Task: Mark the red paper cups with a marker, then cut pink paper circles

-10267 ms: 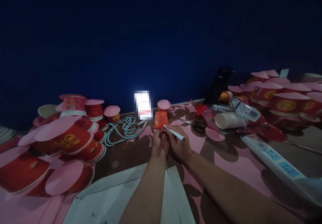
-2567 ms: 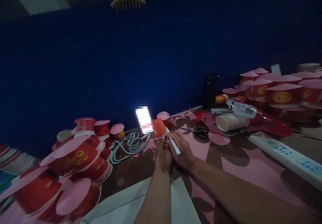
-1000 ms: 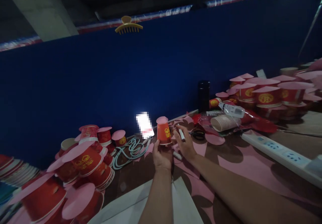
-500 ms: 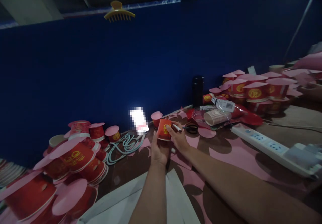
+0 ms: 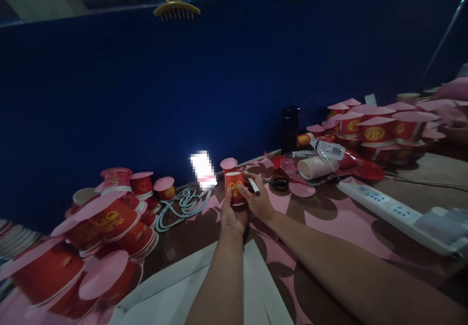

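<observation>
A red paper cup (image 5: 236,196) with gold lettering stands mouth down between my hands. My left hand (image 5: 232,218) grips it from below and the left, with the thumb along its side. My right hand (image 5: 262,202) touches the cup's right side with its thumb while closed on a white marker pen (image 5: 253,185) with a dark end. Which fingers clamp the pen is partly hidden. Just behind the held cup is another red cup topped with a pink paper disc (image 5: 228,163). Black-handled scissors (image 5: 280,183) lie right of my right hand.
Red cups with pink discs (image 5: 113,218) crowd the left; more cups (image 5: 376,132) are stacked at the right. A pale cable (image 5: 185,208), lit phone (image 5: 203,169), black flask (image 5: 290,127), sleeve of cups (image 5: 317,167) and power strip (image 5: 387,205) lie around. A white board (image 5: 175,293) is in front.
Earlier the pen pointed at the cup's side. Since then the cup has been turned, bringing gold lettering round, and the pen has shifted back in my right hand, whose thumb now touches the cup.
</observation>
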Demonstrator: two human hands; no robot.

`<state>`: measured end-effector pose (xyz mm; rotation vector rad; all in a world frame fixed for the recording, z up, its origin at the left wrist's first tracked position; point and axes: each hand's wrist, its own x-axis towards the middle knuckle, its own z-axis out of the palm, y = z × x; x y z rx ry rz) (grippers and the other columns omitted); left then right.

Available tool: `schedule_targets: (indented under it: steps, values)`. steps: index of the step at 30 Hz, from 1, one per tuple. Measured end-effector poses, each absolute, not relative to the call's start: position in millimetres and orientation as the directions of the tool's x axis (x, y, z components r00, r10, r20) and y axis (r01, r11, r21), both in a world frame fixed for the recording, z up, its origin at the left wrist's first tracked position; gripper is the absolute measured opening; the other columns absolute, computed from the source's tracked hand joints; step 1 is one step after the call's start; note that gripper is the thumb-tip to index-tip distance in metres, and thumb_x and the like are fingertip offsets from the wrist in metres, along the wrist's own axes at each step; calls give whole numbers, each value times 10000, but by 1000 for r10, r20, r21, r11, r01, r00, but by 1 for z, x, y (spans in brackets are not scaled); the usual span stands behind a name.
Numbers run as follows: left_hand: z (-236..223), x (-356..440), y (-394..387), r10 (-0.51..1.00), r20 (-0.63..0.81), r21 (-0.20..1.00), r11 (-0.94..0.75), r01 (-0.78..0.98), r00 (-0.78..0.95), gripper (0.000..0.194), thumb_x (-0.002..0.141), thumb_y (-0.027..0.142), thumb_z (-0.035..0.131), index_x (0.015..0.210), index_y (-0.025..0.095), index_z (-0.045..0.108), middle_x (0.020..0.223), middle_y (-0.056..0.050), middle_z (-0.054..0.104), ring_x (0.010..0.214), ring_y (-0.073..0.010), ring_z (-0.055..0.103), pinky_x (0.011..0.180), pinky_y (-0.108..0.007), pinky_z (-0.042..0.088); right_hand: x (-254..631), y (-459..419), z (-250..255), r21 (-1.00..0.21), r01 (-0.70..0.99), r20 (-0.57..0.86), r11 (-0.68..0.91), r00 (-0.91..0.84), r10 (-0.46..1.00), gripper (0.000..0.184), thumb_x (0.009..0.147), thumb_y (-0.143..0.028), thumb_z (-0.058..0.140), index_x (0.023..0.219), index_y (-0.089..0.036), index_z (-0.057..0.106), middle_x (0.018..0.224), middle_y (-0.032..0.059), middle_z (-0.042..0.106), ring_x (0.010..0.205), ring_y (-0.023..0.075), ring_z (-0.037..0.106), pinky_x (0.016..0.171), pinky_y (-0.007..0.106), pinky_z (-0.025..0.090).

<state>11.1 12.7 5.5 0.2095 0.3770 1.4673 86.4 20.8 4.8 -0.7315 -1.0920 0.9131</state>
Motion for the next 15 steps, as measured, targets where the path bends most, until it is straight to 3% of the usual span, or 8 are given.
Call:
schedule_targets:
  steps: [8, 15]
  values:
    - [5, -1, 17, 960, -234, 394, -50, -918, -153, 270, 762, 302, 645, 997, 171, 616, 851, -32, 686, 710, -121, 645, 684, -247, 519, 90, 30, 1, -871, -273, 326, 407, 298, 897, 376, 736, -379, 660, 1046, -223, 513, 874, 6, 629, 758, 131, 604, 683, 266, 516]
    - [7, -1, 14, 984, -171, 363, 9, -932, -57, 333, 772, 417, 600, 971, 152, 641, 854, -49, 688, 722, -142, 645, 713, -271, 506, 84, 28, 0, -865, -403, 242, 298, 186, 952, 394, 714, -387, 680, 1027, -235, 494, 811, -23, 633, 709, 120, 605, 643, 256, 518]
